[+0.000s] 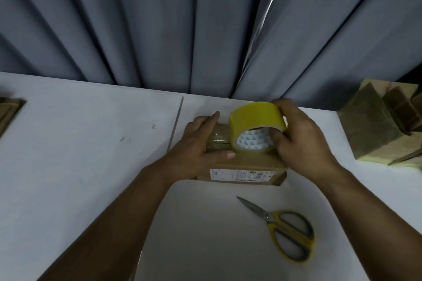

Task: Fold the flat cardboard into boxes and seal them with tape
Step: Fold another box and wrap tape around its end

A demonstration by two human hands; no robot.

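A small brown cardboard box (246,167) with a white label on its near side sits on the white table (91,143). My left hand (201,143) lies flat on the box's left part, fingers straight, pressing on a strip of clear tape (218,138). My right hand (299,139) grips a yellow tape roll (253,121) standing on edge on the box top, thumb in its core. The tape strip runs from the roll toward my left hand.
Yellow-handled scissors (287,232) lie on the table near the right forearm. Several taped brown boxes (383,128) stand at the right edge. Flat cardboard (9,112) shows at the far left. Grey curtains (205,25) hang behind the table.
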